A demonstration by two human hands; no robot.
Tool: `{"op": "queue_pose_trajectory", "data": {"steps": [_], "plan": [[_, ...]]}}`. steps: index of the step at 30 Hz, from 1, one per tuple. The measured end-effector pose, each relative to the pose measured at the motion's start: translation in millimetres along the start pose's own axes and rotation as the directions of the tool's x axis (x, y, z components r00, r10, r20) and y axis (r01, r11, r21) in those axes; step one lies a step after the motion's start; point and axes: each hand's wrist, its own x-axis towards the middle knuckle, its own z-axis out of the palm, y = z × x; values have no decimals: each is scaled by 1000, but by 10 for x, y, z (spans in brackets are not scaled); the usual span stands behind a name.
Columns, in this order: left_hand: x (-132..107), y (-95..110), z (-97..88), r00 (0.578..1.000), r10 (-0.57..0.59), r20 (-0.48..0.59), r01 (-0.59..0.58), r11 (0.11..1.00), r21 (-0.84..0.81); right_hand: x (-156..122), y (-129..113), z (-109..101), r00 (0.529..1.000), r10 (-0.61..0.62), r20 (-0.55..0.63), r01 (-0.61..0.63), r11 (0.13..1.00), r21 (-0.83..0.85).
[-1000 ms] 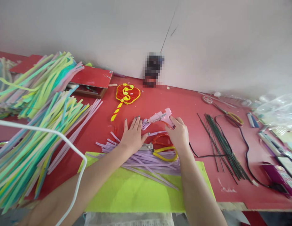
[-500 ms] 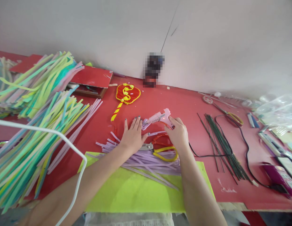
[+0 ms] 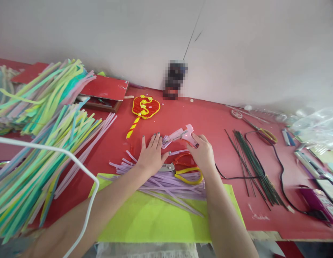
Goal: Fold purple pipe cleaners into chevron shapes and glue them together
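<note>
My left hand (image 3: pixel 151 154) rests flat with its fingers spread, just above the lilac pipe cleaners (image 3: pixel 166 184). At its fingertips lies a small bunch of short lilac pieces (image 3: pixel 166 141). My right hand (image 3: pixel 203 152) has its fingers closed around the handle end of a pink hot glue gun (image 3: pixel 179 134), whose nozzle points left toward that bunch. Between my forearms, a pair of scissors (image 3: pixel 189 176) with red and yellow handles lies on the lilac pipe cleaners. Under these is a lime-green sheet (image 3: pixel 153 222).
Big bundles of pastel pipe cleaners (image 3: pixel 48 165) cover the left. A red-and-yellow fan shape (image 3: pixel 146 107) lies behind my hands. Rightward are green wire stems (image 3: pixel 255 168), another pair of scissors (image 3: pixel 260 132), a black cord (image 3: pixel 280 168) and a purple device (image 3: pixel 317 200). A white cable (image 3: pixel 83 172) crosses the lower left.
My right hand has shifted very slightly at the glue gun's handle. My left hand and the things around it look unmoved.
</note>
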Motion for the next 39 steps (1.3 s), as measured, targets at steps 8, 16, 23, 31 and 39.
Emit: {"op": "queue_pose_trajectory", "data": {"steps": [8,16,23,31,39], "plan": [[2,-5,3,1000,5,4,-5,1000,5,-5,5,-16,999,25,-33,-26,1000,-18],[-5,1,-20,1000,7,10,-6,1000,-3,-11,1,-24,996,80,-44,-82,995,-48],[-3,-9,-2,1000,10,-2,-11,1000,-9,-15,-8,-30,995,82,-58,-84,996,-36],[-8,-2,-12,1000,8,-6,-8,1000,-3,-3,-47,-71,985,152,-81,-159,984,-81],[-14,1,-19,1000,8,-10,-9,1000,-17,-24,-61,-68,995,94,-19,-95,994,-59]]}}
